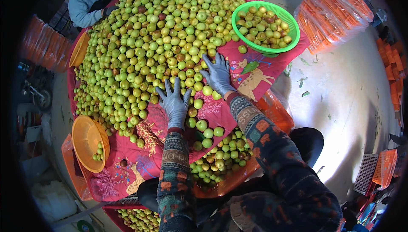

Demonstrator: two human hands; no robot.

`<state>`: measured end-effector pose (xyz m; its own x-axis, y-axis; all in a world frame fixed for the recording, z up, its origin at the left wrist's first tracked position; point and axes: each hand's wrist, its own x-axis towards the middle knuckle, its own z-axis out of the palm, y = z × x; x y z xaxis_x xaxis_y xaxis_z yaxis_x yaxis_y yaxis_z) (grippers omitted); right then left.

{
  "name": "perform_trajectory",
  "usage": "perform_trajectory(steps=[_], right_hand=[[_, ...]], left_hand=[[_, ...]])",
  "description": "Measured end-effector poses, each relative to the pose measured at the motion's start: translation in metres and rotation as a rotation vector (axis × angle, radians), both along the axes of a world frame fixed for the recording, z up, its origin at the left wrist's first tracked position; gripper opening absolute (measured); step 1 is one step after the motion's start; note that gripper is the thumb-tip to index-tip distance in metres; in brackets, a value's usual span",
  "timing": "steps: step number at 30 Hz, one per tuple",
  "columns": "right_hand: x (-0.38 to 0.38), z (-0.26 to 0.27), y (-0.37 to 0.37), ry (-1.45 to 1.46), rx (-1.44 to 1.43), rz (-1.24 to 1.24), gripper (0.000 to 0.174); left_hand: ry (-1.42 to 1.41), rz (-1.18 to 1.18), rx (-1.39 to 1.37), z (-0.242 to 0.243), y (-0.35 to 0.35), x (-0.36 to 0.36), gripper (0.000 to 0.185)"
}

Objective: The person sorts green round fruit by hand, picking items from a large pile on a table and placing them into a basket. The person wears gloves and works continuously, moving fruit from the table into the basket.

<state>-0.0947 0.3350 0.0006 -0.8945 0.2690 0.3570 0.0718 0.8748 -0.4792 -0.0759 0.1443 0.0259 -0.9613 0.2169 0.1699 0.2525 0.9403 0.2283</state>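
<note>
A large heap of round green-yellow fruit (165, 37), looking like jujubes, covers most of a red patterned quilted cloth (127, 149). Some fruits have brown patches. My gloved left hand (175, 106) lies at the heap's near edge, fingers spread against the fruit, grasping nothing. Farther right, my gloved right hand (218, 76) is also spread, its fingertips touching fruits at the heap's right border. Between my forearms, several loose fruits (208, 133) sit on the cloth. Below them, against my body, an orange plastic crate (229, 184) holds more fruit, partly hidden by my right sleeve.
A green plastic basket (295, 29) of browner fruit stands at the right. An orange basket (84, 139) with several fruits is at the left. Across the heap, a gloved person (91, 4) reaches toward the fruit. Wrapped orange crates (334, 12) are stacked beyond the cloth.
</note>
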Motion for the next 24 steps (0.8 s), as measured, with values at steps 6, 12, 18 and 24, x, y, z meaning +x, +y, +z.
perform_trajectory(steps=[6,12,18,24], right_hand=[[0.015,-0.001,0.001,0.119,-0.105,0.247,0.044],[0.039,0.01,-0.011,0.079,-0.191,0.517,0.04],[0.091,0.009,-0.032,0.08,-0.171,0.623,0.039],[0.133,0.011,-0.035,0.045,-0.22,0.771,0.02]], left_hand=[[0.031,-0.095,0.059,-0.001,-0.001,0.019,0.061],[0.083,-0.217,0.279,-0.008,-0.013,0.048,0.055],[0.113,-0.322,0.407,-0.007,-0.029,0.084,0.048],[0.079,-0.366,0.434,-0.007,-0.032,0.128,0.047]])
